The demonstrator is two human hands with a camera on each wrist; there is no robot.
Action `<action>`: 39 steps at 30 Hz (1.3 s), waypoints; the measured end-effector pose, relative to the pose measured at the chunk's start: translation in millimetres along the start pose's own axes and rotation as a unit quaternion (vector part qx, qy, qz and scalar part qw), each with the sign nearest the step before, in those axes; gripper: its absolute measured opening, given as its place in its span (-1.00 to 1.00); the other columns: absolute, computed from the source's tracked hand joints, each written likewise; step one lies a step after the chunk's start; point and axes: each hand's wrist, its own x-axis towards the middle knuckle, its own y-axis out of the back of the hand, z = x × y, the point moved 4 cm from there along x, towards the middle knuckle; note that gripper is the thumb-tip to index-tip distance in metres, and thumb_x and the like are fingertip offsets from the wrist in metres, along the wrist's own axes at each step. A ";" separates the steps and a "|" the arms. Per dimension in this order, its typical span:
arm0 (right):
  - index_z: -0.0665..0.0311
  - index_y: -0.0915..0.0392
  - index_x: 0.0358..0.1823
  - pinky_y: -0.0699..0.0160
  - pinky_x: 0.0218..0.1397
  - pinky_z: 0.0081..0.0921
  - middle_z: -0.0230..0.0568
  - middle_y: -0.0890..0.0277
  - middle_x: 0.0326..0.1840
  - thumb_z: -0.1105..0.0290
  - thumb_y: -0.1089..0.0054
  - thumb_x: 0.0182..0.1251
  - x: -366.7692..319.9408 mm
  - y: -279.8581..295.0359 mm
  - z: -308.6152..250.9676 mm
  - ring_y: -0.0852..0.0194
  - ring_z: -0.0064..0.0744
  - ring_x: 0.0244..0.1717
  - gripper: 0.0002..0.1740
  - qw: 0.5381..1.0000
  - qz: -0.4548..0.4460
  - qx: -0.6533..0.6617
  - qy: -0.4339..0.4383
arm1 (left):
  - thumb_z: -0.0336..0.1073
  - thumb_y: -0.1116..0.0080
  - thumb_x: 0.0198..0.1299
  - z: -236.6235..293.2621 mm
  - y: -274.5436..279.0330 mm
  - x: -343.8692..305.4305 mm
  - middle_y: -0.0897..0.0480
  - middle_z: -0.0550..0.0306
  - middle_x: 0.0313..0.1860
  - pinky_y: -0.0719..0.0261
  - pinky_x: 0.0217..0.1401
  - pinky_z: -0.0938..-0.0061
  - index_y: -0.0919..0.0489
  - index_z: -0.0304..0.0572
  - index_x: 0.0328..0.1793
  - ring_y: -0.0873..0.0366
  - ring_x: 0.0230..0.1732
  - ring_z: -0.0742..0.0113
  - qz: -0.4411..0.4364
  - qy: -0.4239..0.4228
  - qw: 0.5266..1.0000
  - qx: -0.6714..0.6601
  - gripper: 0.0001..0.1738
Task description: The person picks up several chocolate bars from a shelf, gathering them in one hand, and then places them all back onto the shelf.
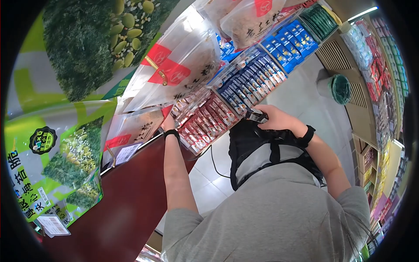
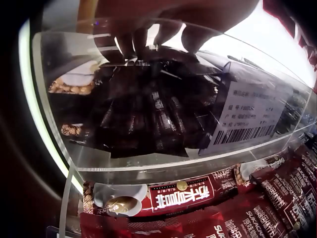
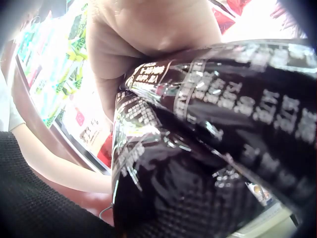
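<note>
In the head view my left hand [image 1: 168, 124] reaches to the end of the sachet display, partly hidden by hanging bags. The left wrist view shows its fingers [image 2: 166, 37] spread at the top of a clear bin [image 2: 133, 176], touching or just above dark sachets [image 2: 161, 116]. A barcode label [image 2: 245, 111] stands at the bin's right side. My right hand [image 1: 277, 118] grips black packaging [image 1: 256, 115] in front of my waist. Up close in the right wrist view, the glossy black packaging [image 3: 173, 173] with white print lies against the right hand [image 3: 153, 27].
Red sachets [image 1: 205, 124] and blue sachets [image 1: 253, 83] fill neighbouring bins. Large hanging bags [image 1: 78, 48] crowd the left, above a dark red surface [image 1: 135, 196]. A lined waste bin [image 1: 339, 89] stands on the tiled floor at the right, near stocked shelves [image 1: 379, 70].
</note>
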 end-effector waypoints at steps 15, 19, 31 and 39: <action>0.46 -0.31 -0.03 -0.34 -0.16 -0.52 -0.03 -0.43 -0.24 0.48 -0.15 -0.23 1.0 -0.5 5.3 -0.38 -0.34 -0.26 -0.41 1.000 0.011 0.013 -0.007 | -0.23 0.34 0.19 61.5 7.6 0.2 -0.51 -0.32 -0.40 -0.35 -0.16 0.10 -0.46 -0.49 -0.36 -0.45 -0.30 -0.19 -0.096 0.009 0.985 0.145 -0.58; 0.46 -0.31 -0.02 -0.35 -0.17 -0.51 -0.01 -0.44 -0.24 0.48 -0.15 -0.23 1.3 0.5 2.3 -0.39 -0.34 -0.28 -0.41 1.000 0.013 0.006 -0.004 | -0.27 0.34 0.15 53.3 3.8 3.2 -0.51 -0.32 -0.40 -0.37 -0.17 0.07 -0.42 -0.47 -0.24 -0.48 -0.28 -0.17 -0.155 0.038 0.970 0.185 -0.63; 0.50 -0.28 0.00 -0.34 -0.11 -0.50 0.05 -0.43 -0.20 0.46 -0.15 -0.23 -1.3 3.4 3.1 -0.40 -0.27 -0.20 -0.38 0.999 0.034 -0.015 -0.007 | 0.02 0.43 0.17 48.9 1.4 17.3 -0.37 -0.22 0.05 -0.19 0.11 0.28 -0.33 -0.25 0.06 -0.29 0.11 -0.03 -0.230 0.061 0.967 0.092 -0.45; 0.50 -0.27 0.01 -0.33 -0.12 -0.54 -0.01 -0.45 -0.23 0.51 -0.14 -0.18 1.4 4.9 0.8 -0.40 -0.35 -0.20 -0.41 0.998 0.042 0.038 -0.037 | 0.16 0.29 0.11 21.6 -20.5 13.8 -0.46 0.02 -0.03 -0.16 0.10 0.51 -0.40 -0.26 0.06 -0.33 0.03 0.26 -0.288 0.247 0.915 -0.137 -0.35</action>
